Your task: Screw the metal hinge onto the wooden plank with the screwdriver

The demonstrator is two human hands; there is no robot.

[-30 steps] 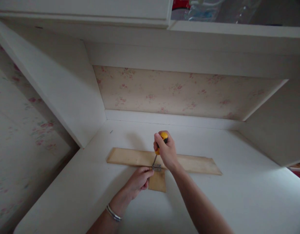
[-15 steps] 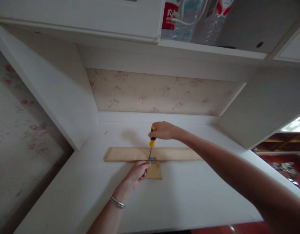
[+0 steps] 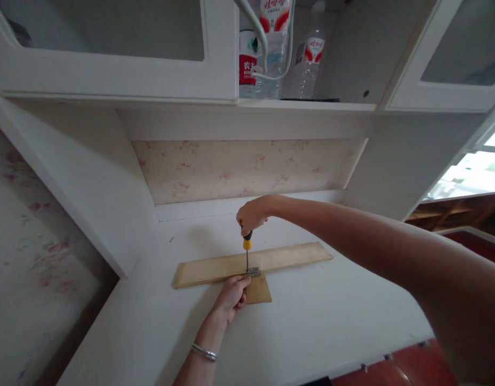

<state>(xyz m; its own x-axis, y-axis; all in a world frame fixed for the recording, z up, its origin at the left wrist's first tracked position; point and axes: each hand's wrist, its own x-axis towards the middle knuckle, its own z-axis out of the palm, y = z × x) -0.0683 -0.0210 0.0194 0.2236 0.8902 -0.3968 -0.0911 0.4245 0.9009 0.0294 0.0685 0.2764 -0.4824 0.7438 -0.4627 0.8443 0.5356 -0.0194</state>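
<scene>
My right hand (image 3: 253,213) is closed around the handle of a yellow-and-black screwdriver (image 3: 247,244), held nearly upright. The screwdriver's tip meets the left part of a small metal hinge (image 3: 254,272). This hinge lies across the joint between a long pale wooden board (image 3: 211,269) and a short wooden piece (image 3: 259,292). My left hand (image 3: 233,295), with a silver bangle at the wrist, grips the short piece at its left edge, thumb beside the hinge. Its curled fingers are partly hidden. Any screw under the tip is too small to make out.
Both wooden pieces lie on a white surface (image 3: 323,305) with side panels. A small dark screw-like item (image 3: 171,239) lies at the back left. Overhead, a cabinet (image 3: 151,80) holds plastic bottles (image 3: 309,64), and a white cable (image 3: 267,53) hangs before them.
The camera view has shifted, showing more of the cabinet. My right hand has turned over the top of the screwdriver handle. My left hand keeps its hold, and the tip stays at the hinge.
</scene>
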